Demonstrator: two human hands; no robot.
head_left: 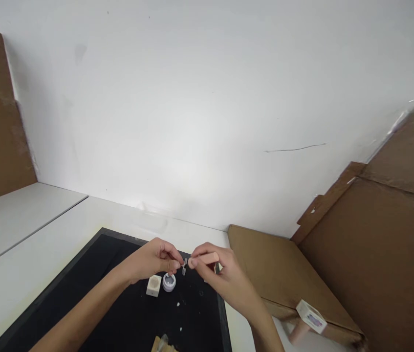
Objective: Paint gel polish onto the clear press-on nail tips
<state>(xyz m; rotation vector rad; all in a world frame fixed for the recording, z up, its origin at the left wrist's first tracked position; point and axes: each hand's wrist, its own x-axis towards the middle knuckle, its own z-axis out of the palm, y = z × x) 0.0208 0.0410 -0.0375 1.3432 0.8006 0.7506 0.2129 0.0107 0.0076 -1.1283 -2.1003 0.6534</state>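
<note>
My left hand is closed in a pinch, its thumb and forefinger at a small, thin, clear-looking piece whose kind I cannot make out. Facing it, my right hand is wrapped round a pale pink cylinder. One end of the cylinder points toward the small piece; I cannot tell whether they touch. Below my left hand stands a small round white jar with grey inside. Beside the jar sits a cream block with a round recess in its top.
Both hands are over a black mat on a white table. White crumbs dot the mat. A wooden piece shows at the bottom edge. To the right lie a cardboard box and a white many-sided box by another pink cylinder.
</note>
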